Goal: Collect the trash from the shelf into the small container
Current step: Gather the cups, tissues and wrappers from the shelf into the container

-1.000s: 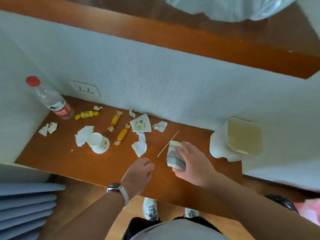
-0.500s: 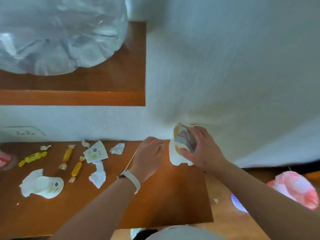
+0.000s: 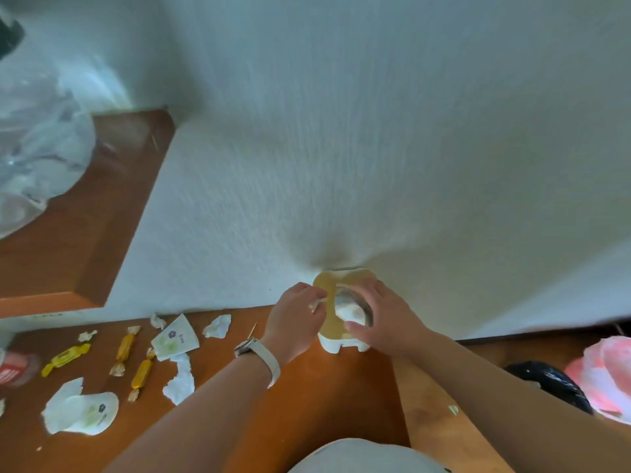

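The small white container with a yellowish inside stands at the shelf's right end, against the wall. My right hand grips a paper cup that sits in the container's mouth. My left hand is at the container's left rim, fingers pinched on a small white scrap. Trash lies on the wooden shelf to the left: crumpled tissues, yellow and orange wrapped candies, a flattened printed cup, a squashed cup and a thin wooden stick.
A bottle with a red label stands at the left edge. A clear plastic bag lies on the upper shelf. Right of the shelf, on the floor, lie a black object and a pink bag. The white wall rises directly behind the container.
My right hand lifted the paper cup off the shelf and brought it into the container's mouth. My left hand moved right to the container's rim. The view swung right.
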The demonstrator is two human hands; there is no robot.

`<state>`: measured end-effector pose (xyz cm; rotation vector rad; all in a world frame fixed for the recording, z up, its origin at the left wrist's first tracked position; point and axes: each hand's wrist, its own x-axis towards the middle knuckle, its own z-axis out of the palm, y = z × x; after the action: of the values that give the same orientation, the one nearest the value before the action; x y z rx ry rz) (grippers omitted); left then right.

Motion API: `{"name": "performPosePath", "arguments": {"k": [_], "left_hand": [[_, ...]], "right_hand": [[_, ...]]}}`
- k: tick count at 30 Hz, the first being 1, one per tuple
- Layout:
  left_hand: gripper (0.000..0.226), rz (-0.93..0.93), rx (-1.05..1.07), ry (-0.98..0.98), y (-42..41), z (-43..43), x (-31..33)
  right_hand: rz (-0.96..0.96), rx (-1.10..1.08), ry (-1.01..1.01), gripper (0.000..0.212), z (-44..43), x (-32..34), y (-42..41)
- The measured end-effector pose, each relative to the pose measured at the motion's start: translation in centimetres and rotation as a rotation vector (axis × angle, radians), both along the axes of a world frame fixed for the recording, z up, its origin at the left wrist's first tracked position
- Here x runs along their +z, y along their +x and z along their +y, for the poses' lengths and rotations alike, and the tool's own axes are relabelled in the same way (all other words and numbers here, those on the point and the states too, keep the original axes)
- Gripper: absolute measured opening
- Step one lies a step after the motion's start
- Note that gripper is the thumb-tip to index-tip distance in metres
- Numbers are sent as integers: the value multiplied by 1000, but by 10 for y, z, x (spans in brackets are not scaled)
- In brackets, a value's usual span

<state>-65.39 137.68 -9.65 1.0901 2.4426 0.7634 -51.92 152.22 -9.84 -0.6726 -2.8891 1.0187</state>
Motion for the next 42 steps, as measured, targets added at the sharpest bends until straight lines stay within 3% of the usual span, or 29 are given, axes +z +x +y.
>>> {"name": "performPosePath", "arguments": {"k": [4,8,14,21,27,35,42], "left_hand": [[29,110,-65,-64,8,3,1],[33,221,-78,-95,15,-4,5],[35,422,-59,-166,22,-57,6],[37,380,97,-284,8,-161,-12],[38,266,273,-365,-22,-253,-40],[39,202,241,-343,-71,-319,-90],[47,188,254,-382,-90,-314,-124]], "right_hand": [[-34,101,81,65,4,-3,2],[20,185,154,46,7,-1,8],[105,397,283,34,-6,2,-2],[191,661,401,30,-70,14,-47],[30,769,430,33,-139,-24,-87],[-211,698,450,41,-192,-81,-123],[-291,672,535,45,-213,-110,-156]]}}
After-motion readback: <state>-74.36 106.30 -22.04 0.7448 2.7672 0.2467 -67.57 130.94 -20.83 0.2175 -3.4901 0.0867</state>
